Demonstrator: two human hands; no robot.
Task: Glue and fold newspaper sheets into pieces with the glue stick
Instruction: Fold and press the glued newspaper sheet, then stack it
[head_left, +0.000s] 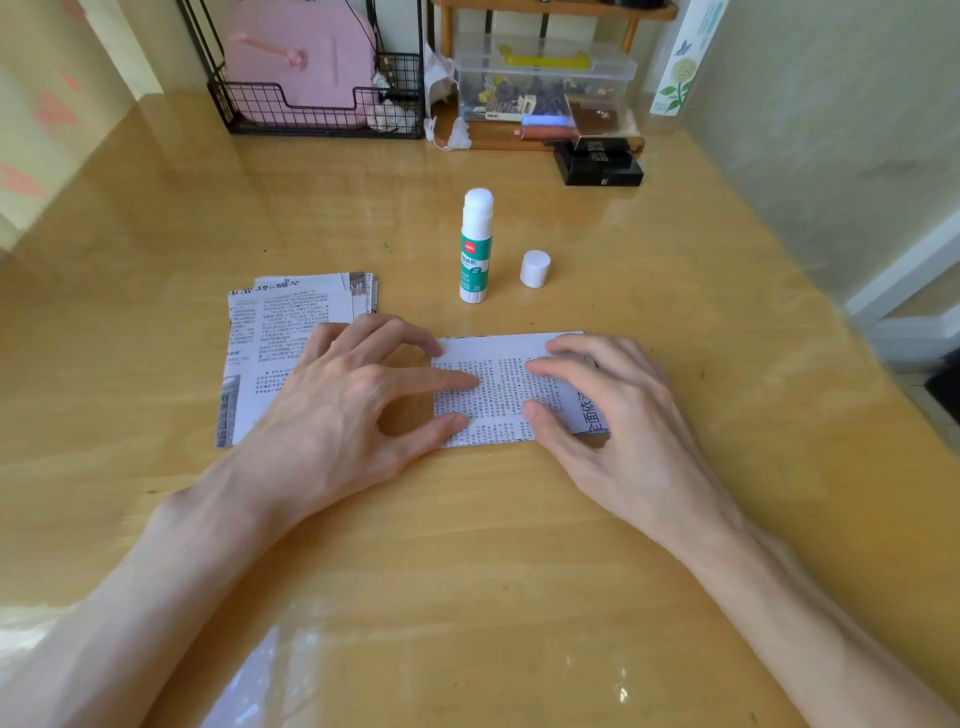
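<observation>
A folded newspaper piece (501, 387) lies flat on the wooden table (519, 545) in the middle. My left hand (343, 410) presses its left part with straight fingers. My right hand (613, 410) presses its right part the same way. A stack of newspaper sheets (275, 338) lies to the left, partly under my left hand. Behind the piece stands the uncapped glue stick (476, 247), upright, green and white. Its white cap (535, 268) stands on the table just to the right of it.
At the back stand a black wire rack (322, 104) holding a pink item, a clear plastic box (545, 78) on a wooden shelf, and a black box (597, 163). A wall runs along the table's right side.
</observation>
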